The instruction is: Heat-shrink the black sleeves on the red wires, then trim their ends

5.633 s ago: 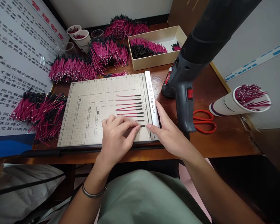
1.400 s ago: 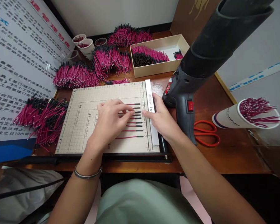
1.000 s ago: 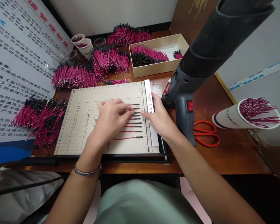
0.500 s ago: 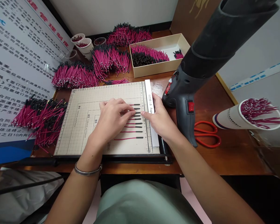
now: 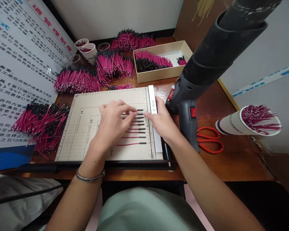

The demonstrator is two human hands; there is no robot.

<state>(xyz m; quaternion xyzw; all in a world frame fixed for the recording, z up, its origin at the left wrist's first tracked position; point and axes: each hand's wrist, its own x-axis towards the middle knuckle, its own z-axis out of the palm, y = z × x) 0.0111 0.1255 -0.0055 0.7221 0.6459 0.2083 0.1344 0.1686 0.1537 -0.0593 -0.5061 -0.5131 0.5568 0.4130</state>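
Your left hand (image 5: 113, 120) lies palm down on the paper cutter board (image 5: 86, 128), fingers stretched flat over the upper wires of a row of pink wires with black sleeved ends (image 5: 135, 133); the fingertips press on them and grip nothing. Your right hand (image 5: 162, 120) rests open against the white ruler bar (image 5: 152, 96) at the board's right edge, its index fingertip touching the black ends of the upper wires. The row lies parallel across the grid, black ends lined up just left of the ruler bar; the lower wires lie bare below your fingers. Just right of your right hand stands a dark grey heat gun (image 5: 190, 106) with a red switch, and beyond it red-handled scissors (image 5: 209, 141) lie on the wooden table (image 5: 231, 160). A paper cup (image 5: 245, 123) full of wires lies on its side near the scissors. Heaps of the same wires (image 5: 77, 80) crowd the back and left of the table, and a cardboard box (image 5: 163, 72) behind the board holds more
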